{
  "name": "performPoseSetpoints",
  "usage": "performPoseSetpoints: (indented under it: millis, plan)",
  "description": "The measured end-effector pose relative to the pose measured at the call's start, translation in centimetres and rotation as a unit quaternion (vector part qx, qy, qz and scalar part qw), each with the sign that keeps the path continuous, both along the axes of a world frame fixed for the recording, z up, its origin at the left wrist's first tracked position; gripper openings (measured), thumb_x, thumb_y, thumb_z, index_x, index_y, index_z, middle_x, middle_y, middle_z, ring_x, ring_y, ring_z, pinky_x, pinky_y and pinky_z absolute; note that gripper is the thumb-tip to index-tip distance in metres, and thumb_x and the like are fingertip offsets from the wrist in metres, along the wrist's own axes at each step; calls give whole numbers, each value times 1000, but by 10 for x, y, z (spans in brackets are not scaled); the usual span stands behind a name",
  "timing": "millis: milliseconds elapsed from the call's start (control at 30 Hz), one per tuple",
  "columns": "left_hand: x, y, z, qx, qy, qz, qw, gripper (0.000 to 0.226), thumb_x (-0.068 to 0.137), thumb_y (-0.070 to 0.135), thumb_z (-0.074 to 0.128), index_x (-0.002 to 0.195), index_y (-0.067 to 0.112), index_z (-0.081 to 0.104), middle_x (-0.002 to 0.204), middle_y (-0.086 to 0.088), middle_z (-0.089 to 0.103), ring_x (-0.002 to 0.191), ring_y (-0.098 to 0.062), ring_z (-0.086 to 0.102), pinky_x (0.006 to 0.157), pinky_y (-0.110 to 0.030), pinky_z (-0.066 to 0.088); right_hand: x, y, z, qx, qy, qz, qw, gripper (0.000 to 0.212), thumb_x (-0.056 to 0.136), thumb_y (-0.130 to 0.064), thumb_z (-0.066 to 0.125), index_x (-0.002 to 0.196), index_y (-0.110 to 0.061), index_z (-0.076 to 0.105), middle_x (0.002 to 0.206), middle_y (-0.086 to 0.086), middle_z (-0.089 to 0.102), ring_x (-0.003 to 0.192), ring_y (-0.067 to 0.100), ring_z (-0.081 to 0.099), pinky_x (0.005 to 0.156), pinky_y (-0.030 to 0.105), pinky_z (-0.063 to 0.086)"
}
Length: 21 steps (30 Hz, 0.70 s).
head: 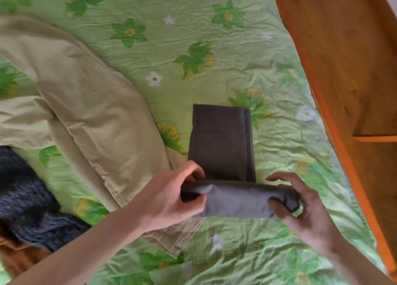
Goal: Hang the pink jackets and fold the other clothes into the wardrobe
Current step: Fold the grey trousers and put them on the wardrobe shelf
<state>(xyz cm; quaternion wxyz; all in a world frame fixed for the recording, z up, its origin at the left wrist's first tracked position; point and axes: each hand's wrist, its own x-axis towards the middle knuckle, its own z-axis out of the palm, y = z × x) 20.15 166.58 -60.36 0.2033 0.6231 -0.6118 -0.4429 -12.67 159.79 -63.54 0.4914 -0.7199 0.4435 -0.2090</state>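
The dark grey garment (222, 143) lies on the green flowered bedspread (214, 48), its near end rolled and held at each side by the left grip (171, 195) and right grip (300, 207), beige trousers (86, 104) to their left, wooden furniture (348, 48) to their right.

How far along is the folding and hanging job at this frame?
Nothing visibly finished: no pink jackets or wardrobe interior show. In hand: the left hand and right hand grip the rolled end of a dark grey garment on the floral bedspread. Left: beige trousers and a dark knitted sweater lie unfolded.
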Motion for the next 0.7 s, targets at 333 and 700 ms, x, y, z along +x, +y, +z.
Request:
performPoseSetpoints:
  millis: [333, 700]
  plan:
    - [-41, 8, -50, 103, 290, 335, 891, 43, 92, 41, 73, 129, 19, 65, 120, 5, 76, 116, -10, 70, 95, -23, 56, 31, 6, -44, 21, 62, -175, 982, 46, 94, -69, 47, 120, -32, 49, 104, -26, 67, 89, -2, 67, 67, 13, 48]
    - [-38, -4, -91, 2, 42, 321, 946, 29, 98, 55, 56, 104, 27, 53, 89, 22, 65, 79, -7, 64, 66, -16, 49, 59, 5, -71, -9, 199, -248, 948, 57, 99, -61, 39, 146, -28, 40, 108, 1, 71, 94, 34, 70, 70, 38, 53]
